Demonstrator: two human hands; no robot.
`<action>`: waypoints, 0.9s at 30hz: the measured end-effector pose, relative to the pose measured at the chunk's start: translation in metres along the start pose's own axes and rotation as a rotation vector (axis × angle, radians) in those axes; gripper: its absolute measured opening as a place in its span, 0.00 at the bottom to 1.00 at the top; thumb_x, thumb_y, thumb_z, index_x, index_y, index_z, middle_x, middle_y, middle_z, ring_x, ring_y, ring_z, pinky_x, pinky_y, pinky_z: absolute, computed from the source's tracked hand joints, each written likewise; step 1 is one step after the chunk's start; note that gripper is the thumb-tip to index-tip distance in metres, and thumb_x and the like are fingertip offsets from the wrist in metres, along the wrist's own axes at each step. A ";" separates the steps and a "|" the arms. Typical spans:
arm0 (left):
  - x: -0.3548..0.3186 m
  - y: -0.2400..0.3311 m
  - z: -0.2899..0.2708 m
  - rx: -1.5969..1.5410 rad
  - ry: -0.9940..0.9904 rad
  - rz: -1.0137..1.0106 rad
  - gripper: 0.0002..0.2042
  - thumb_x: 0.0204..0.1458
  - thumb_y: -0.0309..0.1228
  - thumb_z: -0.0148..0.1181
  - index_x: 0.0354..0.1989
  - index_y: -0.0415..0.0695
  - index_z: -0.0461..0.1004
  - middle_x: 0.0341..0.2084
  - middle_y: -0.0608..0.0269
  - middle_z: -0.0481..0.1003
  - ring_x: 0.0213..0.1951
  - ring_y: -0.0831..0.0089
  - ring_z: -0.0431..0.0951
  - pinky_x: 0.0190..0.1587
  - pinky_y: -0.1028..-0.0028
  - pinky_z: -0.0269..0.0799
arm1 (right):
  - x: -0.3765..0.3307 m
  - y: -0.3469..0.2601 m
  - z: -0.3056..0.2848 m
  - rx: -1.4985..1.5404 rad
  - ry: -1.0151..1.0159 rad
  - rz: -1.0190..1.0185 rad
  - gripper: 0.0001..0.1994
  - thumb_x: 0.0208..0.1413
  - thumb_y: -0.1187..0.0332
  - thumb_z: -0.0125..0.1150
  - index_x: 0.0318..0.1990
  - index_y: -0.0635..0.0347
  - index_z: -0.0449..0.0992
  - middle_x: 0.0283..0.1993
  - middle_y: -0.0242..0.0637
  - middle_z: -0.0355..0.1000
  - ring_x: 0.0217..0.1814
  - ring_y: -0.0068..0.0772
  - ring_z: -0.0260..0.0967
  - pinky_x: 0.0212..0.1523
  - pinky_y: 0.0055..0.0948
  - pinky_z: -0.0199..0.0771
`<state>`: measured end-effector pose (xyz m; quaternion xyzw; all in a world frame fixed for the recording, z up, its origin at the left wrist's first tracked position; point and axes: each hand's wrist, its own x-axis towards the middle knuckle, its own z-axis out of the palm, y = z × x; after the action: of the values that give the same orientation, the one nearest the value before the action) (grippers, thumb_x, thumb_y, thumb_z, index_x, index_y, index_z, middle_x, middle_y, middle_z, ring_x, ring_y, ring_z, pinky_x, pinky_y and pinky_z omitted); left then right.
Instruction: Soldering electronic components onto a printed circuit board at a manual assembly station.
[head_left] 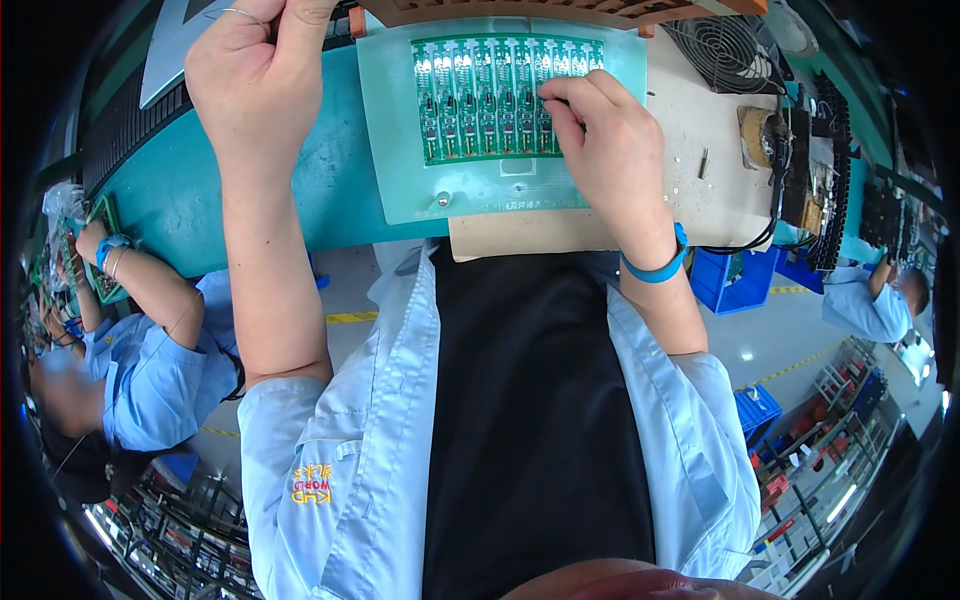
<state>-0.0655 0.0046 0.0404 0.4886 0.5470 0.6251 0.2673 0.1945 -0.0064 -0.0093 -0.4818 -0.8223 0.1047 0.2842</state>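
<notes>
A green panel of several narrow circuit boards lies on a pale green plate in front of me. Over the panel's right part is my right hand, thumb and forefinger pinched at the boards; whatever they grip is too small to make out. My left hand is raised beyond the plate's left side, its fingers closed and partly cut off by the top edge. A thin wire-like line shows against those fingers, but what they hold is unclear.
An orange-brown rack borders the plate's far side. At right stand a black fan with a grille, a soiled sponge and dark cables. Blue bins are below the table. A co-worker's arm is at left.
</notes>
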 end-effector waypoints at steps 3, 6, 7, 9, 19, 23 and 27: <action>0.000 0.002 -0.002 0.033 -0.012 -0.024 0.09 0.63 0.25 0.60 0.42 0.30 0.82 0.29 0.62 0.80 0.27 0.78 0.69 0.34 0.80 0.67 | 0.000 -0.002 0.001 -0.050 -0.019 0.003 0.07 0.54 0.78 0.67 0.39 0.56 0.83 0.32 0.27 0.73 0.23 0.25 0.63 0.26 0.25 0.64; -0.002 0.006 -0.001 0.062 -0.012 -0.025 0.09 0.63 0.25 0.60 0.42 0.30 0.82 0.29 0.62 0.80 0.27 0.78 0.70 0.34 0.80 0.67 | 0.001 -0.002 0.001 -0.037 -0.016 0.025 0.07 0.54 0.78 0.68 0.39 0.57 0.83 0.31 0.27 0.73 0.22 0.25 0.63 0.26 0.25 0.64; -0.002 0.007 -0.001 0.074 -0.012 -0.026 0.09 0.63 0.25 0.60 0.42 0.30 0.82 0.29 0.62 0.80 0.27 0.78 0.70 0.34 0.80 0.67 | 0.000 -0.003 0.001 -0.033 -0.016 0.036 0.07 0.54 0.78 0.68 0.38 0.57 0.83 0.31 0.27 0.72 0.22 0.25 0.63 0.26 0.25 0.64; -0.002 0.008 -0.001 0.088 -0.012 -0.026 0.09 0.63 0.25 0.60 0.42 0.30 0.82 0.29 0.62 0.80 0.27 0.78 0.70 0.34 0.80 0.67 | 0.000 -0.003 0.001 -0.027 -0.015 0.047 0.06 0.54 0.78 0.68 0.38 0.57 0.83 0.31 0.27 0.72 0.22 0.25 0.62 0.26 0.25 0.64; -0.006 0.012 0.000 0.040 -0.062 -0.065 0.14 0.60 0.29 0.64 0.49 0.32 0.79 0.31 0.62 0.79 0.29 0.74 0.72 0.37 0.77 0.69 | -0.011 0.004 -0.019 0.150 0.076 0.116 0.08 0.54 0.80 0.68 0.40 0.59 0.84 0.28 0.26 0.67 0.23 0.20 0.57 0.25 0.22 0.59; -0.010 0.028 0.002 0.296 -0.051 0.120 0.11 0.63 0.31 0.67 0.47 0.36 0.85 0.20 0.72 0.72 0.23 0.84 0.64 0.26 0.84 0.57 | -0.027 0.021 -0.029 0.127 0.130 0.221 0.09 0.50 0.81 0.68 0.37 0.56 0.84 0.30 0.27 0.69 0.23 0.24 0.61 0.25 0.25 0.63; -0.012 0.031 0.007 0.150 -0.011 0.051 0.12 0.62 0.31 0.67 0.48 0.35 0.84 0.21 0.71 0.73 0.23 0.84 0.64 0.27 0.85 0.57 | -0.038 0.028 -0.029 0.122 0.128 0.263 0.09 0.50 0.80 0.68 0.38 0.57 0.84 0.30 0.28 0.69 0.23 0.24 0.61 0.25 0.25 0.63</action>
<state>-0.0481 -0.0106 0.0657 0.5243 0.5782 0.5863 0.2169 0.2462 -0.0275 -0.0122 -0.5728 -0.7244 0.1598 0.3488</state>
